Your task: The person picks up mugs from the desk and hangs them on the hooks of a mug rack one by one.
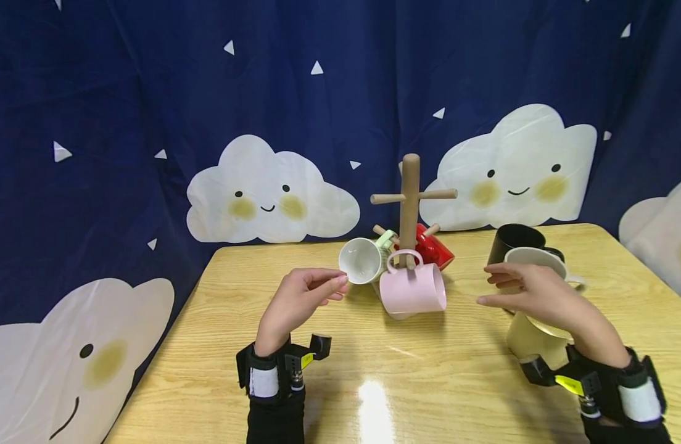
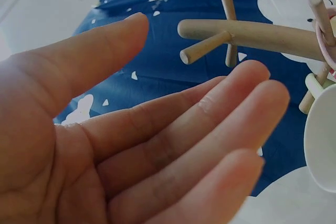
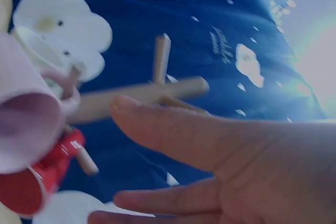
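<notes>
A wooden mug tree stands at the back of the table. From its lower pegs hang a pink mug in front, a white mug with a pale green handle at the left, and a red mug behind right. My left hand hovers left of the tree near the white mug, holding nothing; its fingers are nearly straight in the left wrist view. Nothing is in my right hand either. It hovers right of the tree, thumb apart from the fingers, partly covering a white mug.
On the table's right side a black mug stands behind the white one, and a pale yellow mug sits nearer, partly behind my right wrist. The tree's upper pegs carry no mugs. A dark blue cloud-patterned curtain hangs behind the table.
</notes>
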`<move>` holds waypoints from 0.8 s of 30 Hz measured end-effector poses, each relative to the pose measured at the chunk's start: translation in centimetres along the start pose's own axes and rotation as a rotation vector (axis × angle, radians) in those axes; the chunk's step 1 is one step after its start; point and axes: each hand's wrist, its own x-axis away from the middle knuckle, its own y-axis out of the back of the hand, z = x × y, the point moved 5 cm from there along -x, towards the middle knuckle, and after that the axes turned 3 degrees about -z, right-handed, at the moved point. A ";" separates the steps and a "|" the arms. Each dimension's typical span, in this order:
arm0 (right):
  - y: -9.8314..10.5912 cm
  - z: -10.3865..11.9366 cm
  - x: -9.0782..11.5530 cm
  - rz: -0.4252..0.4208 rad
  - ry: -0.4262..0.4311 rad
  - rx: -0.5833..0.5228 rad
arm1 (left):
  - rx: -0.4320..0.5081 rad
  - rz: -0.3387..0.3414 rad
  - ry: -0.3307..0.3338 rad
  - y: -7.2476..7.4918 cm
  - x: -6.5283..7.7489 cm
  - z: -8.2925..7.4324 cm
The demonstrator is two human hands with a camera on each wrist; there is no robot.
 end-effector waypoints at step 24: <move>4.9 -11.8 3.1 0.017 -0.040 0.176 | -0.060 0.013 0.001 -0.1 0.1 0.4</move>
